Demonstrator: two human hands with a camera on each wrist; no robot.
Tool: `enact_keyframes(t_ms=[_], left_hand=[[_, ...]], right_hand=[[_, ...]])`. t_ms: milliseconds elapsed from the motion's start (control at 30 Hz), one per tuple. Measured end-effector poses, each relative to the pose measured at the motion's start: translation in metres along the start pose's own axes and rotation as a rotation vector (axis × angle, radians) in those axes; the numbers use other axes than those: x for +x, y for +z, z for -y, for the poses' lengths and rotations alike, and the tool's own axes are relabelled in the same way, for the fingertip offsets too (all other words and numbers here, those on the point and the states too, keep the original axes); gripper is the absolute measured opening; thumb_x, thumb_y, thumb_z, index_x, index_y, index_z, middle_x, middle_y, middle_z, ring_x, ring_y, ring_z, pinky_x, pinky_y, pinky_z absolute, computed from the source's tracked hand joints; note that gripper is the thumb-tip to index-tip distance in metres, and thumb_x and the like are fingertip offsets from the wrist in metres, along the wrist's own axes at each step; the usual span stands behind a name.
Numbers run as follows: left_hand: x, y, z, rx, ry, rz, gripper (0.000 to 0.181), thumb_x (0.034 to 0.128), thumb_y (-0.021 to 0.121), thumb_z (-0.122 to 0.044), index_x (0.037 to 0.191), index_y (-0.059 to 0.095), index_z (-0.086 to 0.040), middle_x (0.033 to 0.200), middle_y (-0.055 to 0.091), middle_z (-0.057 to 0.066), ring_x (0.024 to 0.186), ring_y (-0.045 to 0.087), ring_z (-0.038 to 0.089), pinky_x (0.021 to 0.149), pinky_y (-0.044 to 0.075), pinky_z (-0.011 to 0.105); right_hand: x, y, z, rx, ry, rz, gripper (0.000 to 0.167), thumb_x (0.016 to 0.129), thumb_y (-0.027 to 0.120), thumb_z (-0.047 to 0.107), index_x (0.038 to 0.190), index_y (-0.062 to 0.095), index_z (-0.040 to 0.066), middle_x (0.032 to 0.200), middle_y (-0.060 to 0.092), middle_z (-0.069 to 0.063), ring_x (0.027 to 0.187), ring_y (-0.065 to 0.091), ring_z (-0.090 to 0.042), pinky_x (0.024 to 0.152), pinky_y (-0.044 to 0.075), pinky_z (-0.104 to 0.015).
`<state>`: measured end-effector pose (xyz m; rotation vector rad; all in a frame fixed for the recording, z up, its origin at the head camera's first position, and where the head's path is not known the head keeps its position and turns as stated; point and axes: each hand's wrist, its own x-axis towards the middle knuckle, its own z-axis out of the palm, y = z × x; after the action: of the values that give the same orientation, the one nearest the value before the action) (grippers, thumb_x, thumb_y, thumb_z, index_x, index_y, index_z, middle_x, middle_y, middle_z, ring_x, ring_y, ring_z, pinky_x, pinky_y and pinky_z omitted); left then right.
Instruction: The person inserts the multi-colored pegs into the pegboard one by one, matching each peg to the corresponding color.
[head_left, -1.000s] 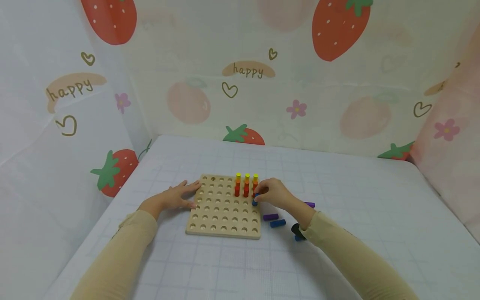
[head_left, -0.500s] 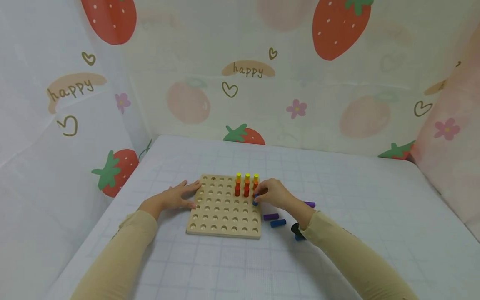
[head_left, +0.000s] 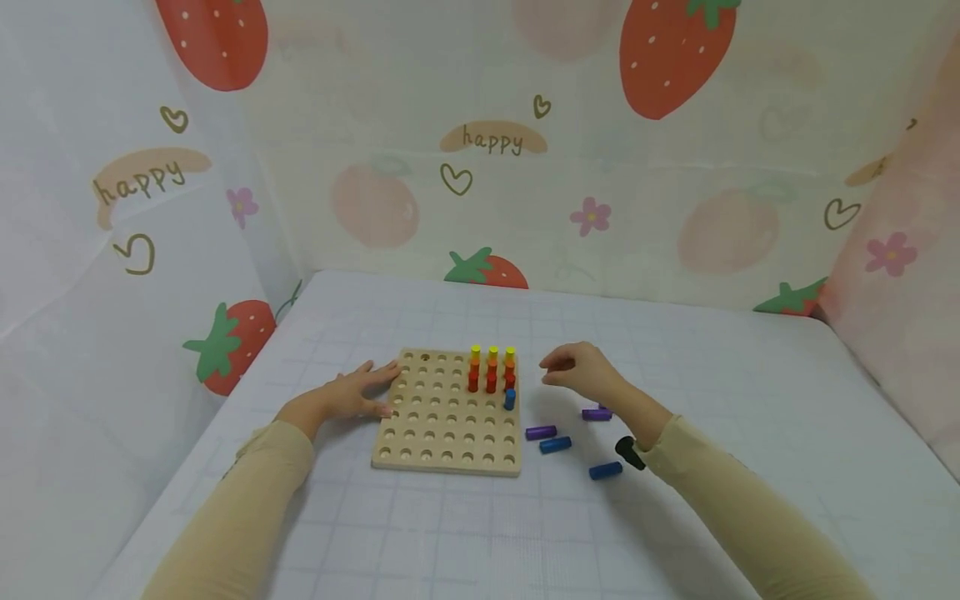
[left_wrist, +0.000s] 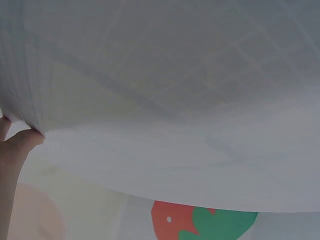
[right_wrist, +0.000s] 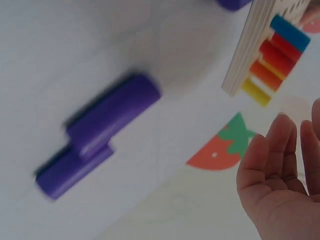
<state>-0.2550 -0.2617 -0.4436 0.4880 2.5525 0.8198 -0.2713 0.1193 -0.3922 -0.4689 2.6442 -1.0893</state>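
My left hand [head_left: 341, 395] rests spread at the left edge of a wooden pegboard [head_left: 447, 469], its fingertips and thumb touching the board. To the right of the board my right hand [head_left: 588, 371] hovers with loosely bent fingers and nothing in it, as the right wrist view [right_wrist: 282, 185] also shows. A blue peg [head_left: 510, 399] stands upright in the board's right column. Behind it are upright red pegs [head_left: 491, 383], orange pegs [head_left: 492, 367] and yellow pegs [head_left: 492, 352] in three columns. In the left wrist view only part of the left hand [left_wrist: 15, 155] shows.
On the white cloth right of the board lie a purple peg [head_left: 541, 432], a blue peg [head_left: 555, 445] and another blue peg [head_left: 606, 471]. Two purple pegs [right_wrist: 114, 114] lie touching or overlapping near the right forearm. A black wrist camera [head_left: 630, 452] sits by the right cuff.
The right hand has let go of the blue peg, which stands in the board, and has moved right and slightly away. The left hand has stayed in place.
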Motion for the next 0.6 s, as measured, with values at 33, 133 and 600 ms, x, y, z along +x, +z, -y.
enact_keyframes(t_ms=[33, 133, 600], left_hand=[[-0.001, 0.000, -0.001, 0.002, -0.002, 0.000, 0.084, 0.0881, 0.068, -0.036, 0.153, 0.025, -0.004, 0.160, 0.014, 0.015, 0.144, -0.003, 0.047, 0.107, -0.006, 0.070], [-0.001, 0.000, 0.000, 0.003, 0.004, -0.001, 0.085, 0.0881, 0.068, -0.037, 0.153, 0.025, -0.004, 0.160, 0.014, 0.015, 0.144, -0.002, 0.046, 0.107, -0.006, 0.071], [-0.003, 0.000, -0.002, 0.008, 0.014, 0.000, 0.084, 0.0895, 0.066, -0.038, 0.153, 0.024, -0.002, 0.160, 0.014, 0.018, 0.143, -0.002, 0.048, 0.107, -0.006, 0.070]], right_hand=[[-0.002, -0.005, -0.003, 0.002, 0.011, -0.006, 0.026, 0.092, 0.067, 0.007, 0.115, 0.067, -0.006, 0.100, 0.067, -0.012, 0.089, 0.058, -0.023, 0.081, 0.052, -0.033], [-0.008, -0.019, -0.014, 0.001, 0.009, -0.021, 0.027, 0.092, 0.067, 0.007, 0.114, 0.066, -0.007, 0.101, 0.066, -0.014, 0.090, 0.058, -0.025, 0.082, 0.051, -0.034], [-0.037, -0.050, -0.066, 0.007, 0.024, 0.165, 0.023, 0.091, 0.068, 0.013, 0.107, 0.068, -0.003, 0.100, 0.067, -0.007, 0.090, 0.056, -0.020, 0.085, 0.049, -0.036]])
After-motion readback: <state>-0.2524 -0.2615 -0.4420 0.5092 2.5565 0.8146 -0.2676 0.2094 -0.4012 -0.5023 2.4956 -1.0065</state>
